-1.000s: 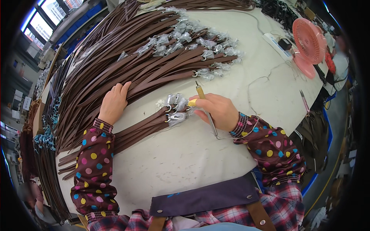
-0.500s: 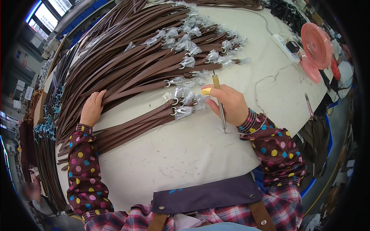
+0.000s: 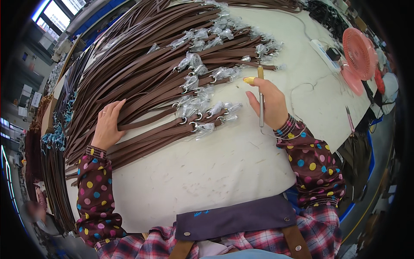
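Note:
My left hand (image 3: 108, 124) rests on the brown straps at the left, fingers stretched and thumb apart; one brown strap (image 3: 148, 120) runs out beside its thumb. To the right, my right hand (image 3: 272, 103) is closed around a slim corded pen-shaped tool (image 3: 261, 101) with a brass-coloured upper part and a metal barrel. A yellow cover (image 3: 249, 80) wraps one of its fingertips. The tool stands upright, apart from the straps. Metal hooks in clear plastic wrap (image 3: 202, 127) finish the right ends of the straps, in a small near group and a large pile (image 3: 142, 64) behind.
A white power strip (image 3: 324, 55) and a pink fan (image 3: 359, 54) stand at the far right. A thin cord (image 3: 297, 88) curves over the white table (image 3: 207, 177). A pointed tool (image 3: 349, 118) lies by the right edge. Dark straps with blue ties (image 3: 54, 141) hang at the left.
My right hand has moved right with the pen-shaped tool, away from the hooks. Some wrapped strap ends have shifted toward the near group. My left hand's fingers have spread a little.

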### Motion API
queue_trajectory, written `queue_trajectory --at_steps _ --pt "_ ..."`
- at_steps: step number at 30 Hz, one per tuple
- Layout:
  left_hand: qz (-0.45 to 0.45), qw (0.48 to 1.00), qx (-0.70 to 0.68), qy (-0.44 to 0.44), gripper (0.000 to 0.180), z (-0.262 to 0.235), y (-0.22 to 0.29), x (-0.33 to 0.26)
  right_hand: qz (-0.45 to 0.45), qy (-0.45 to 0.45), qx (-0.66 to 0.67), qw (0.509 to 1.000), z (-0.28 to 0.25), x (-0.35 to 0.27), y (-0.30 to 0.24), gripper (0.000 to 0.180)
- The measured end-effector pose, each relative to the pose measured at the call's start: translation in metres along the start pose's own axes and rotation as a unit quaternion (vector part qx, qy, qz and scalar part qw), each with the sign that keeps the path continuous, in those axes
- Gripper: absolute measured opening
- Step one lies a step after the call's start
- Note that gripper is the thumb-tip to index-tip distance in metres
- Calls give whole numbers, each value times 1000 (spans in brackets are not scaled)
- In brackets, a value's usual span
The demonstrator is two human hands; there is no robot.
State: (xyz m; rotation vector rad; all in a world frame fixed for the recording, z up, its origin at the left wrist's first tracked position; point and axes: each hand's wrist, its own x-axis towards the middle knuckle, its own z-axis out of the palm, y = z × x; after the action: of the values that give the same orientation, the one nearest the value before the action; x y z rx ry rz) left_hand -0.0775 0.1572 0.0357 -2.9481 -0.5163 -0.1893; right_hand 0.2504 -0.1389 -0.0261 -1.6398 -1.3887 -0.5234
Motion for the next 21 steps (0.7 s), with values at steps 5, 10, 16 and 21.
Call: queue_trajectory --at_steps 5,10,16,21 --pt "44 997 -66 10 92 24 46 54 12 -10 22 1000 5 1 -4 31" --pt "51 996 -41 56 59 40 62 55 20 -29 11 999 -1 -9 -1 31" --pt "130 988 -58 61 67 24 73 9 19 -68 20 997 -4 -4 -7 35" --pt "118 988 -96 40 73 15 82 26 16 -64 29 997 7 1 -5 32"
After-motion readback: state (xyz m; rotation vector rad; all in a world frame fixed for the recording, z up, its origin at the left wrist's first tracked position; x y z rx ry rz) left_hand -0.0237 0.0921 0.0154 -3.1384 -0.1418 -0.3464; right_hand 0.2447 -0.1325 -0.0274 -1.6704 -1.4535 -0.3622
